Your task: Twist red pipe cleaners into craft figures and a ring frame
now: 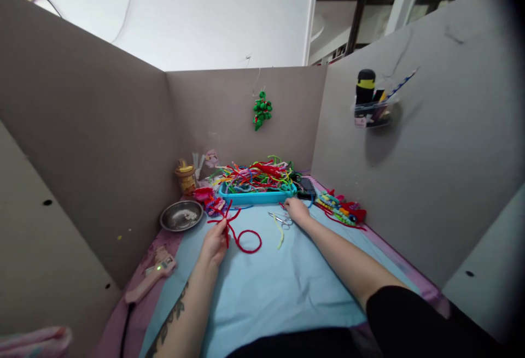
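Pinching the red fuzzy-wire star (228, 218) near its centre, over the pale-blue cloth (262, 287), L hand (215, 242) should press lightly w/o bending it; R hand (297, 210) curls nr the turquoise plastic tray (257, 198), grip unclear.

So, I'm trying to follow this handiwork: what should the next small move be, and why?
Probably have the right hand secure the small red piece showing beside it: its colour matches the star-like red stems, which the left hand already pinches. I can't tell whether the right hand grips that piece yet.
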`<state>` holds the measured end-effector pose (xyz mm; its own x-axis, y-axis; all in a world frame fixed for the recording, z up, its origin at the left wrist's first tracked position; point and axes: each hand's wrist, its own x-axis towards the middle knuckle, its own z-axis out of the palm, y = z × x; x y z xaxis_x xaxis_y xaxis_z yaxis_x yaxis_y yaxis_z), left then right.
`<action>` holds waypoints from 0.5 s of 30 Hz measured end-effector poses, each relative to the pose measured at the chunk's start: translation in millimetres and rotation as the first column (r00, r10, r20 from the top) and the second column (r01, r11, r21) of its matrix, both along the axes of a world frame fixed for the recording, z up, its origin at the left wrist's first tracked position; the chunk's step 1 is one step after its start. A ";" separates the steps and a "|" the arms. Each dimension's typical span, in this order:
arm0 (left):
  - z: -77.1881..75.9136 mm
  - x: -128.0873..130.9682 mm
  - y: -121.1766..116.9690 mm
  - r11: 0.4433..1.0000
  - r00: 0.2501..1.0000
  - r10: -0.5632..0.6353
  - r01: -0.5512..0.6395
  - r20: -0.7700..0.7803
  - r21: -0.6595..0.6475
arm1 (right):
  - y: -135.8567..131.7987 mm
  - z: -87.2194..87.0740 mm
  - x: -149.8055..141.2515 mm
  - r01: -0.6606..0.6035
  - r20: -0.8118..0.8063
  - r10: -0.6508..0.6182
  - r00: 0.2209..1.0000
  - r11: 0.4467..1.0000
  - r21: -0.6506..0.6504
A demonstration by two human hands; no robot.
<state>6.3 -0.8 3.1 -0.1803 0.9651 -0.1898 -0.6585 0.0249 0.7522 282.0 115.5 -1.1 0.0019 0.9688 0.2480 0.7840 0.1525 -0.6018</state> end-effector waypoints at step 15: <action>5.7 20.0 -17.7 0.969 0.951 -0.223 0.240 -0.216 0.055 | -106.6 16.2 -107.2 -0.611 -0.792 0.328 0.514 0.789 -0.069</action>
<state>26.3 -18.5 8.8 0.0224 0.9955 -0.0926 -0.4717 0.0922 0.8769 174.8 8.9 15.1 -0.4411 0.8938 0.0816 -0.0524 0.0651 -0.9965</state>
